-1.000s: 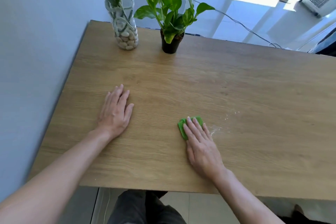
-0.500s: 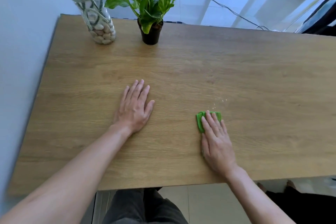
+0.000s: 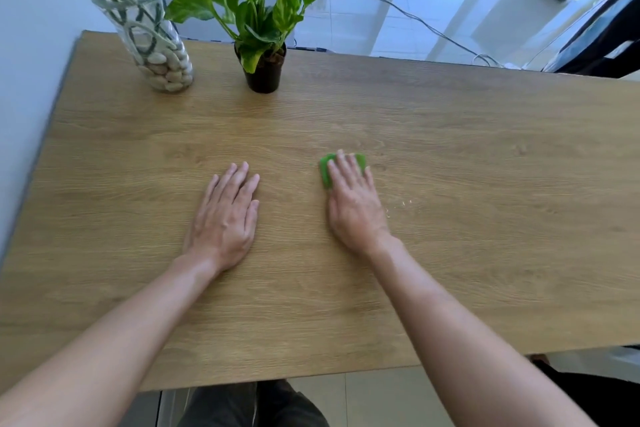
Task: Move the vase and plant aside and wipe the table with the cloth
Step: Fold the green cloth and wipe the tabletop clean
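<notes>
my left hand [image 3: 225, 220]: flat on the table [image 3: 485, 253], fingers straight, holding nothing
my right hand [image 3: 355, 204]: flat, straight fingers pressing the green cloth [image 3: 325, 172] mid-table
crumbs [image 3: 403, 206]: just right of that hand
plant [image 3: 265, 68]: far-left edge, beside the vase [image 3: 162, 69]

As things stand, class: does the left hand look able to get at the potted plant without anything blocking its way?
Probably yes. The left hand lies flat on the wooden table, holding nothing, and only bare tabletop lies between it and the potted plant. The glass vase stands off to the left of that path.
</notes>
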